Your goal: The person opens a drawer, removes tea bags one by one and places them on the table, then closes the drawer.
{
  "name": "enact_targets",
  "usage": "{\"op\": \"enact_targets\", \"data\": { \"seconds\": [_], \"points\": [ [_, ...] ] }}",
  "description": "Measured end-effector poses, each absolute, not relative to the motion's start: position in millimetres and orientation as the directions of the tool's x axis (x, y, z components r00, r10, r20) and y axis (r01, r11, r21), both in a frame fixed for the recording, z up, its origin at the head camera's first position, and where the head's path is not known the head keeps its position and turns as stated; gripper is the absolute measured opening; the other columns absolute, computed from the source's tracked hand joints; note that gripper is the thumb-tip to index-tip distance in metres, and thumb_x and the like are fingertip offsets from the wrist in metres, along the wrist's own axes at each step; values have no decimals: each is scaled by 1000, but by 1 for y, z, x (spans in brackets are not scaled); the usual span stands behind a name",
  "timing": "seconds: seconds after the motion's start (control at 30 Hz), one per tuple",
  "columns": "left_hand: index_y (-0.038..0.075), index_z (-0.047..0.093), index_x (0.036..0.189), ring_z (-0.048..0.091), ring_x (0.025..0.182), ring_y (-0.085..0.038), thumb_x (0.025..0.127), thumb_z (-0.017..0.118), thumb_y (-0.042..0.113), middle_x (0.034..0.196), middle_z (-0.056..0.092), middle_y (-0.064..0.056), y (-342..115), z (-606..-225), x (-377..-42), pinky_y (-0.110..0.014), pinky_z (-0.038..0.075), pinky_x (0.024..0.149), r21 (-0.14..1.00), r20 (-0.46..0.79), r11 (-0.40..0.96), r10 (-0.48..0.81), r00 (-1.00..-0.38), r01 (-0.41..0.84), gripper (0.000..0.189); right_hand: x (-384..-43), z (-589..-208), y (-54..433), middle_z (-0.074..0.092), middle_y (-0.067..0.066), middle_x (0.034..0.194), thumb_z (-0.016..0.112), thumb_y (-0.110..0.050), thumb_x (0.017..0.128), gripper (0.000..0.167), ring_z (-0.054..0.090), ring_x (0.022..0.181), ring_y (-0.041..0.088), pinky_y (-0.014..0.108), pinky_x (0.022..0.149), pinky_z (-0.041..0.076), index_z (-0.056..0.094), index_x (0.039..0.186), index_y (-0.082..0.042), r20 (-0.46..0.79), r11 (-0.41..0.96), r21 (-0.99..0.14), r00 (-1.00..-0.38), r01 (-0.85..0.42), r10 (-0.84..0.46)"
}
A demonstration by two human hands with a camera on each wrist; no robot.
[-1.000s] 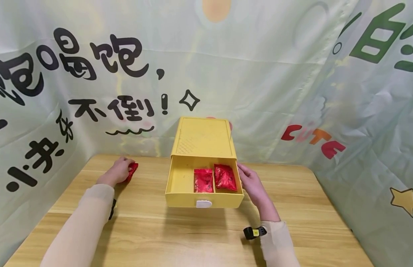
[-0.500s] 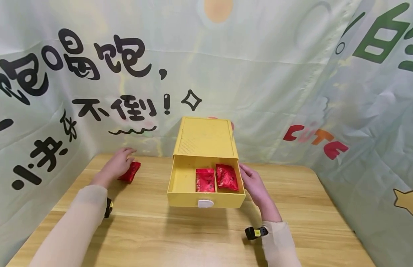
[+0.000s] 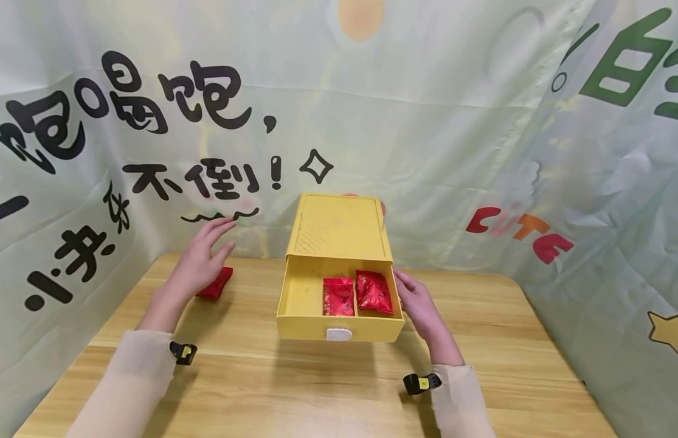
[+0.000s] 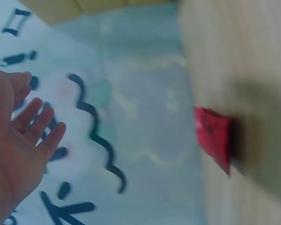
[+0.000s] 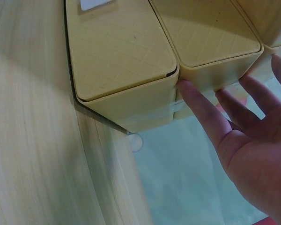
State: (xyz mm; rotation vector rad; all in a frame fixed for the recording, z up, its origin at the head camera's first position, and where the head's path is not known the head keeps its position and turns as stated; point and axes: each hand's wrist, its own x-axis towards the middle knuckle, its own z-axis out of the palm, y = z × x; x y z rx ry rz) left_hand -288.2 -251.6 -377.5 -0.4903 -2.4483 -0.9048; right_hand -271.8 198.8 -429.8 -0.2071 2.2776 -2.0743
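Note:
My left hand [image 3: 200, 260] hovers with fingers spread above a shiny red packet [image 3: 216, 284] at the table's back left. The left wrist view shows the bare palm facing the cloth and the red packet [image 4: 213, 137] apart from it on the wood. In the middle stands a yellow drawer unit [image 3: 341, 226], its top drawer [image 3: 306, 329] pulled out. Two more red packets lie in that drawer's right part, one flat [image 3: 339, 297] and one puffy [image 3: 374, 292]. My right hand [image 3: 422, 309] rests its extended fingertips along the unit's right side, across stacked drawers [image 5: 126, 51].
A white tab handle [image 3: 339, 334] sits on the drawer front. Printed cloth [image 3: 426, 152] with lettering hangs close behind and beside the wooden table [image 3: 328, 395]. The pulled-out drawer juts forward over the tabletop.
The left hand has let go of the red packet at the back left and risen above it, fingers spreading. That packet stays on the table. My right hand keeps its place on the unit.

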Motion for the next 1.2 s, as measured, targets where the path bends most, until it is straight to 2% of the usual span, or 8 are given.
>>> {"op": "enact_targets", "data": {
  "seconds": [0.2,0.53,0.67,0.8,0.97,1.2],
  "points": [
    [7,57,147,48,139,-38,100,67,4,151,52,-13,-230,-359,-268,-62,40,112,453,668,663,190,-720,596,48,-272,-430,199,48,27,153,46,-20,112,49,63,105,2,23,87,57,42,155,3,48,98,-993,-990,-61,-132],
    [8,55,150,58,128,-33,98,70,3,150,54,-12,-195,-327,-238,-54,53,99,390,700,605,296,-650,695,54,-272,-430,199,47,27,154,46,-19,112,49,62,111,6,23,89,56,42,155,4,50,102,-993,-989,-65,-138],
    [7,56,148,57,131,-34,97,70,4,147,56,-12,-183,-317,-230,-55,49,106,352,697,581,360,-619,734,52,-271,-430,199,47,27,154,46,-19,112,49,63,111,6,23,89,56,42,155,4,52,103,-992,-988,-67,-143],
    [7,57,148,53,137,-31,97,71,5,147,57,-10,-171,-308,-224,-50,44,114,315,678,549,441,-589,774,52,-271,-430,199,47,27,154,45,-19,112,49,63,110,5,23,89,56,43,155,4,52,104,-992,-988,-67,-144],
    [12,56,149,54,137,-25,99,71,12,149,56,-5,-157,-301,-216,-45,48,111,288,619,534,530,-580,795,52,-271,-429,199,47,27,154,45,-20,113,49,63,110,5,23,89,56,43,155,4,57,109,-991,-987,-74,-147],
    [9,60,144,57,133,-21,94,78,15,143,60,-2,-135,-296,-209,-40,51,108,202,552,502,651,-521,841,53,-272,-430,199,49,29,151,45,-20,112,49,65,103,2,23,87,57,43,154,4,59,92,-993,-988,-72,-140]
  ]
}}
